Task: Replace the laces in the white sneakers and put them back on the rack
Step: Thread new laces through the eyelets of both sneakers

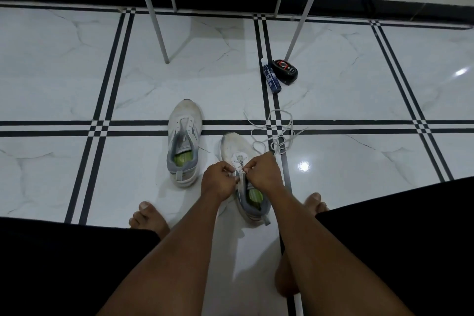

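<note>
Both hands, left hand and right hand, pinch the lace between curled fingers at the sneaker eyelets. Lace: light, limp; grip near tip.

Both hands working the lace on the nearer white sneaker, seen from above.

The left hand and right hand pinch the lace over the eyelets of the near sneaker; the lace's loose length lies tangled on the tiled floor beyond. The second sneaker sits unlaced to the left. A blue can and black case lie by the white rack's leg.
</note>
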Motion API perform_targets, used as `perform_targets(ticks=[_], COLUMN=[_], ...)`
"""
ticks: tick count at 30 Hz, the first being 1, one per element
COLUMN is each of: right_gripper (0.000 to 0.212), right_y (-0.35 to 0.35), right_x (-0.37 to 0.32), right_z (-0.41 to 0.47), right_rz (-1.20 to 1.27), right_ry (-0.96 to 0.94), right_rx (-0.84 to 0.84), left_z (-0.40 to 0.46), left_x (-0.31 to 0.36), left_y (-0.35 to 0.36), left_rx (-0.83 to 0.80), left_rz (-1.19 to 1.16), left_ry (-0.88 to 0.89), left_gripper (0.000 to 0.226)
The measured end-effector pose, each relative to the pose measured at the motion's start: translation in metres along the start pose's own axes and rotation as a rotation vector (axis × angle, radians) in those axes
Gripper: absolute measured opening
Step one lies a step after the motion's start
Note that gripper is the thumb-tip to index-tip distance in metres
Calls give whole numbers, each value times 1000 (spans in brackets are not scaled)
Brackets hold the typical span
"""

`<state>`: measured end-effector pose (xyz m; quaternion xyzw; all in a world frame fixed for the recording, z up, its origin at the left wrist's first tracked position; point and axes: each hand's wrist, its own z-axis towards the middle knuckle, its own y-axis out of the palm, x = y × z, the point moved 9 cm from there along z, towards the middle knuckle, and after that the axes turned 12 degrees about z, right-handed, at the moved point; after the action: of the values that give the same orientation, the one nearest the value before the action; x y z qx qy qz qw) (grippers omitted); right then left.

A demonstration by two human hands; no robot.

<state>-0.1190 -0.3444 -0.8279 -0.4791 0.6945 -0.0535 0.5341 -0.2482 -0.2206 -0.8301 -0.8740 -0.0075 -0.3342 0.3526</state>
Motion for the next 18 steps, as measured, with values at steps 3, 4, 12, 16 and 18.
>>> perform_targets(ticks=[3,4,12,16,18], right_gripper=[13,16,22,19,22], right_y=[3,2,13,19,14], right_x=[14,16,27,13,8], right_z=[-2,-4,3,17,20], right_rz=[89,131,273,44,-22], right_ry=[140,180,350,250,230], right_rx=[-20,-5,-25,-129,-134], left_z=[1,1,7,8,10], left_x=[-1,-2,-4,-4,-3], left_y=[0,1,1,0,-1], left_rx=[35,46,68,88,78], left_rz=[-72,-92,-122,-130,-139], left_ry=[-52,-64,-40,-33,-26], left_gripper=[17,17,19,16,13])
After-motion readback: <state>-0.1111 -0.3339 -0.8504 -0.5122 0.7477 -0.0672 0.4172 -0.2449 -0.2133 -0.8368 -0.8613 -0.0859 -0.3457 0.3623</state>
